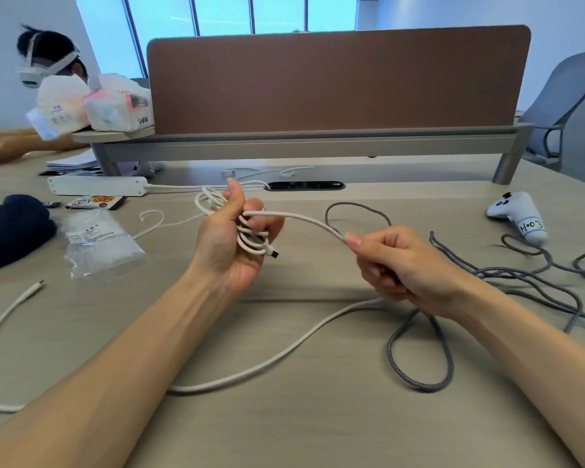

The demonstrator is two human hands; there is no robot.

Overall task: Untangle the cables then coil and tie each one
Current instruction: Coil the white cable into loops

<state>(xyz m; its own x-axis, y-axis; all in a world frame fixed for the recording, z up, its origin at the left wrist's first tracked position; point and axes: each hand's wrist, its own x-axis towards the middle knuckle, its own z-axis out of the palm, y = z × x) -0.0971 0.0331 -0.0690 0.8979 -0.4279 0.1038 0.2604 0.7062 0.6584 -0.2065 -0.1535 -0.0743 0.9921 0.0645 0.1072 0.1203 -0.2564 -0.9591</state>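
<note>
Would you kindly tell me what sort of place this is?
Probably a shared office: a brown fabric desk divider, a white power strip on the pale wood-look desk, and a grey office chair.

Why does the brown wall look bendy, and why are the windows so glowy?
Head view: the wide-angle lens bows the brown divider; the windows are washed pale blue by daylight; the right hand, pinching the white cable, casts a soft shadow on the desk.
</note>
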